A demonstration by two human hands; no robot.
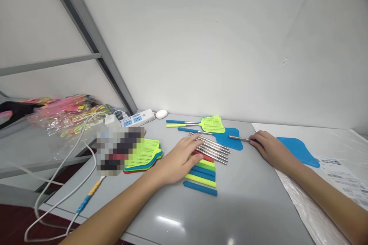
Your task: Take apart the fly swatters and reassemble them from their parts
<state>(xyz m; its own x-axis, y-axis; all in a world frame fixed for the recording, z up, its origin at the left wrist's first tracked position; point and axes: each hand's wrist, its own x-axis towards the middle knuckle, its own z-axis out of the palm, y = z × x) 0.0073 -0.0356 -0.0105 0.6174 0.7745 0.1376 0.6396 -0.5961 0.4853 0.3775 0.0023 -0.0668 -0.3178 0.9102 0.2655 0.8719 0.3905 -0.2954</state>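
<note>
The right grip (268, 147) is closed on the end of 1 metal rod (237, 138); whether that rod joins the blue swatter head (299, 152) beside the wrist is unclear. The left grip (179, 159), thumb apart from the fingers, reaches over the row of metal rods (217, 149) and the coloured sleeves (200, 180) on the bench (244, 203). Assembled swatters (212, 124) lie behind the row, stacked swatter heads (146, 153) to its left, and white plastic (290, 183) under the right forearm.

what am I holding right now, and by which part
Your right hand holds a metal rod by its right end, in the fingers. Your left hand lies over other rods; whether it grips any cannot be told.
</note>
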